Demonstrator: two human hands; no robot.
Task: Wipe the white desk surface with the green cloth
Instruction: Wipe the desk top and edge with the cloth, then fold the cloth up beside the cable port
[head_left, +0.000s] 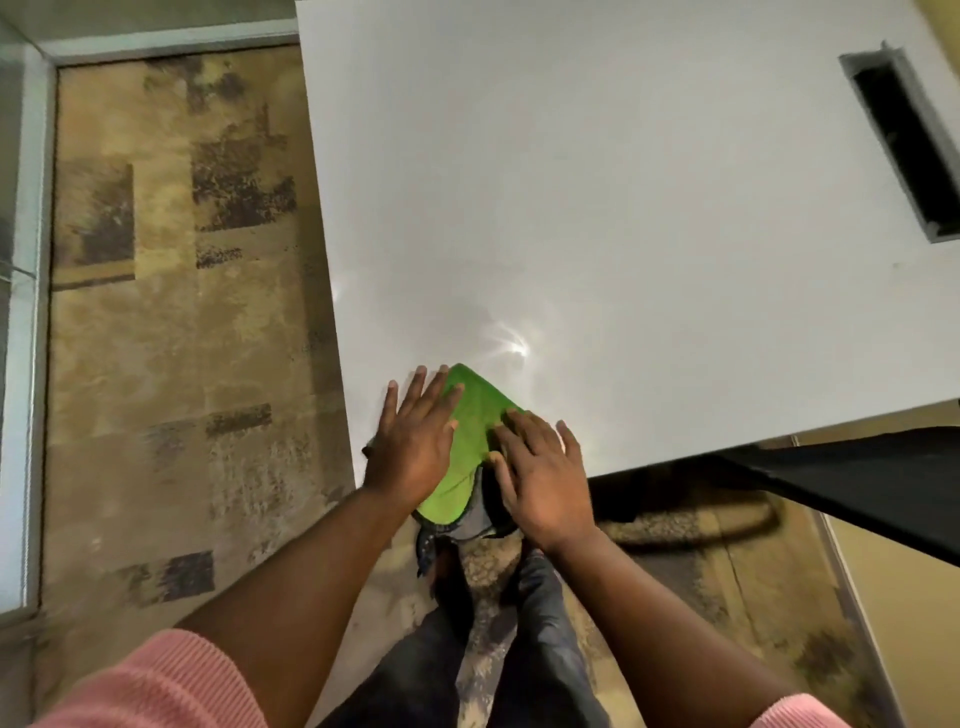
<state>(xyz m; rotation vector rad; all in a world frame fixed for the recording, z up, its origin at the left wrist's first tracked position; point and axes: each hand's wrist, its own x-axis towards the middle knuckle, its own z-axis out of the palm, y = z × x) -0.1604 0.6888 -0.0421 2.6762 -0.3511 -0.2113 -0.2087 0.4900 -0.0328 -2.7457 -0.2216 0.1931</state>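
Note:
A green cloth lies at the near left corner of the white desk, its lower part hanging over the front edge. My left hand presses flat on the cloth's left side with fingers spread. On the cloth's right side rests my right hand, also flat with fingers apart. Both palms cover much of the cloth, and neither hand is curled around it.
A rectangular cable slot is cut into the desk at the far right. A dark panel juts out under the desk's front right. Patterned brown carpet runs along the desk's left edge. My legs stand below the desk corner.

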